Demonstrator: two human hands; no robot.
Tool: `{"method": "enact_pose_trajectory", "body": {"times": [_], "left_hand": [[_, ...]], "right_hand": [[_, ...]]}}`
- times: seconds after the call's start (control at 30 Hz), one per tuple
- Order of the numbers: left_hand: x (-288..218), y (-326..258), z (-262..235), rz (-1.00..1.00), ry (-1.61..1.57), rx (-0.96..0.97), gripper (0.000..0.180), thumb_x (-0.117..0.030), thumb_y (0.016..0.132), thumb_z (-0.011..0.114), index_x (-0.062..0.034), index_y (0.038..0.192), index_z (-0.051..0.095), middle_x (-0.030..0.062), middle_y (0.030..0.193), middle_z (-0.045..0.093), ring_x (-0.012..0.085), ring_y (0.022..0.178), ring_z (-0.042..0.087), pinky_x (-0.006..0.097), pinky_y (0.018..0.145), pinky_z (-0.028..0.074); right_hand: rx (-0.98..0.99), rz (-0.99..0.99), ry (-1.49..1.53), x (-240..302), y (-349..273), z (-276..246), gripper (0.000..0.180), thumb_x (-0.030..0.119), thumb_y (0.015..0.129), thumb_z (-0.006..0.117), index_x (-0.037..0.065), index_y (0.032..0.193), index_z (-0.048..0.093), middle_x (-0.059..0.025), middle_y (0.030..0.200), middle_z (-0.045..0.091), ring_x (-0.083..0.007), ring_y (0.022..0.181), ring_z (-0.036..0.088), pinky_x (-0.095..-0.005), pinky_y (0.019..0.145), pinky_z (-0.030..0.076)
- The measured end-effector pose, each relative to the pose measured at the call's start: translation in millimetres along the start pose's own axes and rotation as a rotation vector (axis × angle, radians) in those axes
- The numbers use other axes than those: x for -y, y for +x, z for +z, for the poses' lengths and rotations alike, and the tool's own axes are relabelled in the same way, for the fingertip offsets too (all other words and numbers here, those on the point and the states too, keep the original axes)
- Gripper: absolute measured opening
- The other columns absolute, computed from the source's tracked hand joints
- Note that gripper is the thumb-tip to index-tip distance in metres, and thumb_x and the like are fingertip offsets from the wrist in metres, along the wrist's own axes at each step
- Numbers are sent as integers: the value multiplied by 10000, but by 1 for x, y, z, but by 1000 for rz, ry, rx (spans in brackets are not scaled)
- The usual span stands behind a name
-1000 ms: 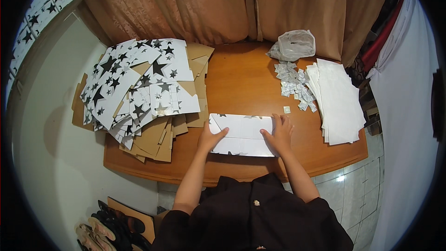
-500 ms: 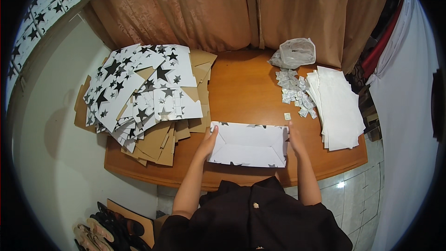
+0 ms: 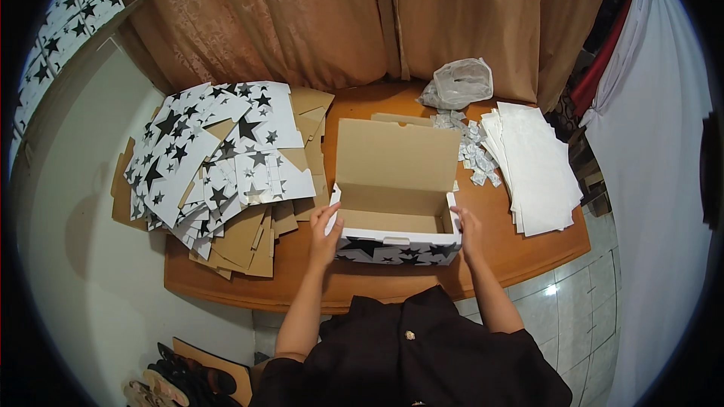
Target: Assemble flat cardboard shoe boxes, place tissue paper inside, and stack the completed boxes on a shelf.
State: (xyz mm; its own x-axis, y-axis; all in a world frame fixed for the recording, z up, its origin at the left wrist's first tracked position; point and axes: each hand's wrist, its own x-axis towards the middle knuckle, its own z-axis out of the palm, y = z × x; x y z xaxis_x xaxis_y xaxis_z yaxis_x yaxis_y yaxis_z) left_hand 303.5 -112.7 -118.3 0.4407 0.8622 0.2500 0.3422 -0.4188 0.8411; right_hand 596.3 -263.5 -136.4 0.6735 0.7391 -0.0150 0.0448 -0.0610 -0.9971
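The table (image 3: 520,256) carries a pile of flat, star-printed cardboard (image 3: 188,151) at its left. An open box (image 3: 400,250) sits over the table's near part, between that pile and the white paper stack (image 3: 539,169); whether its base touches down cannot be told. The left hand (image 3: 324,234) grips one end — well apart, the right hand (image 3: 469,232) grips the other. Judged risks: uneven squeezing could skew the walls; pushing forward could scatter the small sachets (image 3: 477,154). Orientation: opening upward, lid (image 3: 396,154) raised at the far side, long axis left to right.
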Motion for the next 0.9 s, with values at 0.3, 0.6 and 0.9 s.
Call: {"method": "enact_pose_trajectory", "body": {"times": [0.3, 0.6, 0.9], "left_hand": [[44, -44, 54, -177, -355, -241, 532, -29, 889, 359, -24, 1414, 267, 173, 1268, 410, 280, 1168, 434, 364, 999, 333], [7, -31, 36, 212, 752, 0, 526, 4, 825, 463, -58, 1343, 395, 206, 1323, 412, 337, 1165, 468, 478, 1005, 318], [33, -33, 14, 729, 456, 204, 266, -266, 785, 668, -102, 969, 570, 47, 925, 614, 203, 885, 595, 426, 904, 374]], "right_hand": [[-97, -189, 92, -47, -18, 3, 290, -7, 821, 527, -37, 1100, 600, -52, 820, 566, -111, 677, 508, -226, 642, 439], [-112, -343, -710, -26, -21, 6, 414, -47, 750, 515, -56, 1163, 547, -259, 1068, 594, -385, 984, 574, -410, 879, 445], [192, -958, -881, -5, -51, -6, 268, 129, 750, 652, 104, 1013, 605, -34, 970, 598, -185, 899, 580, -453, 920, 370]]}}
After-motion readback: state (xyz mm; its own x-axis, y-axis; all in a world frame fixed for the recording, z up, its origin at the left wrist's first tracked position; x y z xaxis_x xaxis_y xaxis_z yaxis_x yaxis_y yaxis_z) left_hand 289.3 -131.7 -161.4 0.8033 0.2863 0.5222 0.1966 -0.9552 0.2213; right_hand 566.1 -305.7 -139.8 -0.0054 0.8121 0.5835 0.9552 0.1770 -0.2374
